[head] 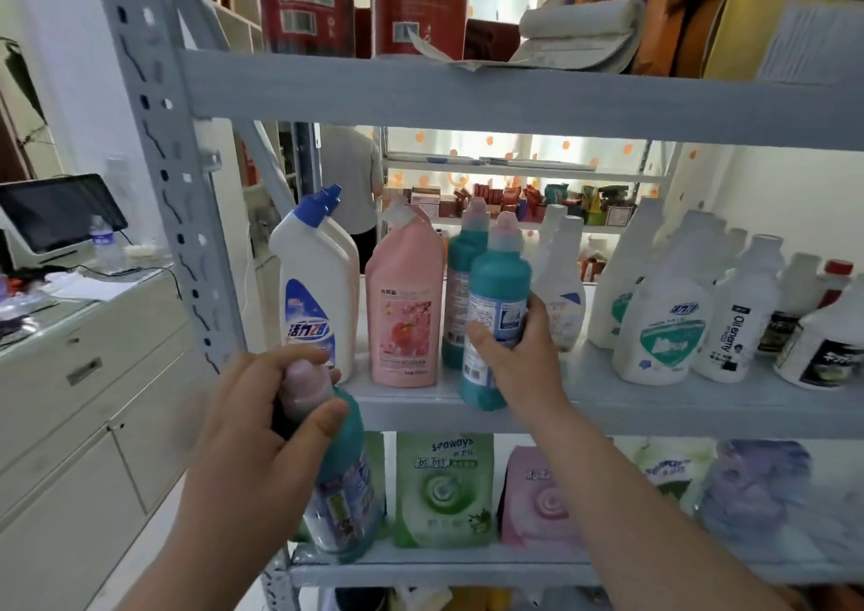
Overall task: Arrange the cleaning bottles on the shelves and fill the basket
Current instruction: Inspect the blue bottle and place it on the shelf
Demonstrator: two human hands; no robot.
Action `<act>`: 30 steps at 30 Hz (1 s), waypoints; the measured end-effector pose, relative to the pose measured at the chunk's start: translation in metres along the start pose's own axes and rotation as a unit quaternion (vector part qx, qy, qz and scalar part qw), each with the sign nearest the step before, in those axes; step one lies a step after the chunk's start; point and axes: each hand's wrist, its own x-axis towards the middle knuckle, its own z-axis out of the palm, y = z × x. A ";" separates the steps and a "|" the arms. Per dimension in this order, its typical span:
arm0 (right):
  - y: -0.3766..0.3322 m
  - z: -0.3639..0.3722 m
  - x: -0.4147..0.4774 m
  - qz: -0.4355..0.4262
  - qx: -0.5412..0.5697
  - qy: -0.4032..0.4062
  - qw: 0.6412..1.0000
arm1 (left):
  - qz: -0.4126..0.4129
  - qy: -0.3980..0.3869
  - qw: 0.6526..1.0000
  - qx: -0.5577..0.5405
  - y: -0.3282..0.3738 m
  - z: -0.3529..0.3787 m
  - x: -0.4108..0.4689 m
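My right hand (519, 353) grips a teal bottle with a pink cap (495, 292) at the front edge of the middle shelf (654, 405). A second teal bottle (463, 255) stands just behind it. My left hand (262, 419) holds another teal bottle (346, 484) by its pink cap, below and in front of the shelf edge. On the same shelf stand a white bottle with a blue cap (318, 283), a pink bottle (404, 302) and several white bottles (664, 311) to the right. No basket is in view.
Green, pink and purple refill pouches (444, 489) fill the lower shelf. Boxes and red packs sit on the top shelf (467, 91). A grey shelf post (177, 189) rises at left. A cabinet with a monitor (61, 217) stands left; a person (355, 180) stands behind the rack.
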 end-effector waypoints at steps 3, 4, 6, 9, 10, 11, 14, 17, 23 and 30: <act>-0.003 0.015 0.001 -0.007 -0.019 0.015 1.000 | -0.005 -0.018 1.000 -0.004 -0.008 -0.003 -0.003; -0.003 0.019 0.003 -0.010 -0.025 0.022 0.999 | -0.006 -0.025 1.000 -0.009 -0.010 -0.002 -0.003; -0.002 0.026 0.008 -0.012 -0.026 0.024 0.999 | -0.011 -0.036 0.999 -0.016 -0.013 0.002 -0.002; 0.001 0.033 0.015 -0.008 -0.012 0.017 1.000 | -0.019 -0.046 0.998 -0.025 -0.017 0.011 0.001; 0.003 0.035 0.017 -0.009 -0.006 0.020 1.000 | -0.018 -0.047 0.998 -0.028 -0.017 0.015 0.003; 0.004 0.036 0.019 -0.010 0.001 0.024 1.000 | -0.016 -0.046 0.998 -0.032 -0.017 0.018 0.005; 0.009 0.040 0.028 -0.004 0.021 0.036 0.999 | -0.017 -0.046 0.998 -0.045 -0.019 0.027 0.011; 0.014 0.043 0.041 -0.001 0.024 0.047 0.999 | -0.022 -0.059 0.997 -0.055 -0.019 0.035 0.017; 0.028 0.049 0.068 -0.013 0.013 0.056 0.998 | -0.010 -0.059 0.998 -0.033 -0.021 0.049 0.026; 0.037 0.053 0.086 -0.008 -0.012 0.026 1.000 | -0.033 -0.080 0.995 -0.049 -0.025 0.062 0.035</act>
